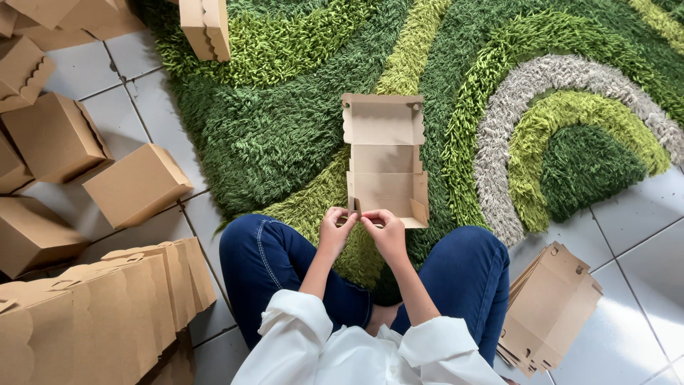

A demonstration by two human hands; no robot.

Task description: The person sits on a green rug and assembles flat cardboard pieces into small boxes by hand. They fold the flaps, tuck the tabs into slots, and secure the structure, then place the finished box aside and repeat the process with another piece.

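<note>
A brown cardboard box (pixel 385 153) lies half folded on the green shaggy rug (pixel 285 107), its lid flap open toward the far side. My left hand (pixel 335 229) and my right hand (pixel 386 232) meet at the box's near edge, fingertips pinching the front wall flap. I sit cross-legged in blue jeans and a white shirt, knees on either side of the box.
Several folded brown boxes (pixel 135 184) lie on the white tiled floor at left, with a row of them (pixel 107 306) at lower left. A stack of flat box blanks (pixel 548 306) rests by my right knee. Another box (pixel 206 27) sits on the rug's far edge.
</note>
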